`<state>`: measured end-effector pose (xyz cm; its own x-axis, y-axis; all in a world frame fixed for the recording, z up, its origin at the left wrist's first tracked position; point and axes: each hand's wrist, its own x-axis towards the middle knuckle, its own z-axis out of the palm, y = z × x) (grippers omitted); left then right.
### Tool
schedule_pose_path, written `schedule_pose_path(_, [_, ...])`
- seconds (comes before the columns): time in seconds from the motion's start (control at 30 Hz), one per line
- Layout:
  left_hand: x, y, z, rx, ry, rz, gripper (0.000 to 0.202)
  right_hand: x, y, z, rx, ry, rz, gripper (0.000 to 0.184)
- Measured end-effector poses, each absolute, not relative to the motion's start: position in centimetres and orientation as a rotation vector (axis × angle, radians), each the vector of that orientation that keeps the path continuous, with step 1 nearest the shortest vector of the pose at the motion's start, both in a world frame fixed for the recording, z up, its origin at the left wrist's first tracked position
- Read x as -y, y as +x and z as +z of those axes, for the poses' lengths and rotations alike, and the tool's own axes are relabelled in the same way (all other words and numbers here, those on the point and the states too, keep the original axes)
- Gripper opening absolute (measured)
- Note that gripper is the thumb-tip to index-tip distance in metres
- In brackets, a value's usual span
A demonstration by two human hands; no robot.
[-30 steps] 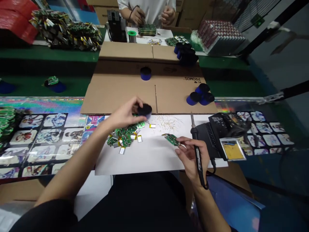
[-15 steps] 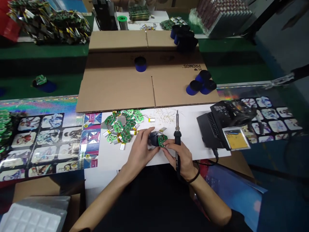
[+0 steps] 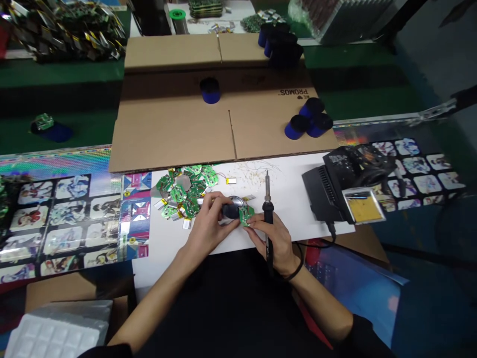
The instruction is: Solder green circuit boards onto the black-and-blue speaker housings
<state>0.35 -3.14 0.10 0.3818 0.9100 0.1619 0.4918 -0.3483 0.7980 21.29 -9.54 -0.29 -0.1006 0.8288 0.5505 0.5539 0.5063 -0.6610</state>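
My left hand (image 3: 210,221) is closed around a dark round housing (image 3: 231,211), thumb along its near side. Beside it my right hand (image 3: 274,238) pinches the edge of a small green circuit board (image 3: 246,215) between thumb and fingertips. A soldering iron (image 3: 268,209) also rests in my right hand, its tip pointing up and away from the board. Thin wires (image 3: 238,200) loop between the housing and the board. Just behind lies a silver battery (image 3: 248,198), partly hidden. A pile of circuit boards with batteries (image 3: 186,191) lies left of my hands.
A black soldering station (image 3: 328,186) with a yellow sponge tray (image 3: 363,206) stands at right. Blue-black cylinders (image 3: 210,90) stand on the cardboard (image 3: 171,119) behind. One loose battery (image 3: 231,181) lies near wire clippings (image 3: 253,174). Printed sheets (image 3: 70,214) are at left.
The housing has tipped over in my left hand and the board has turned to show more of its face, with the wires more visible between them. The whole view has shifted slightly.
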Motion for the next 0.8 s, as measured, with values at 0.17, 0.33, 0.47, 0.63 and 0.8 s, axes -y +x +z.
schedule_pose_path(0.17, [3.0,-0.9,1.4,-1.036,1.915,0.868,0.006,8.7,21.0,-0.1,1.818,-1.166,0.333,0.038])
schedule_pose_path(0.33, [2.0,-1.2,1.9,-1.027,1.771,0.963,0.005,7.5,20.2,0.1,1.856,-1.123,0.277,0.037])
schedule_pose_path(0.47, [2.0,-0.6,1.8,-1.116,1.416,0.958,0.022,6.8,19.9,0.2,1.931,-1.035,0.335,0.033])
schedule_pose_path(0.63, [2.0,-0.3,1.5,-1.163,1.342,0.967,0.02,6.4,20.2,0.6,2.03,-1.059,0.348,0.03])
schedule_pose_path(0.8, [1.9,-0.5,1.5,-1.16,1.588,1.023,0.01,6.5,20.1,1.0,1.851,-1.11,0.48,0.036])
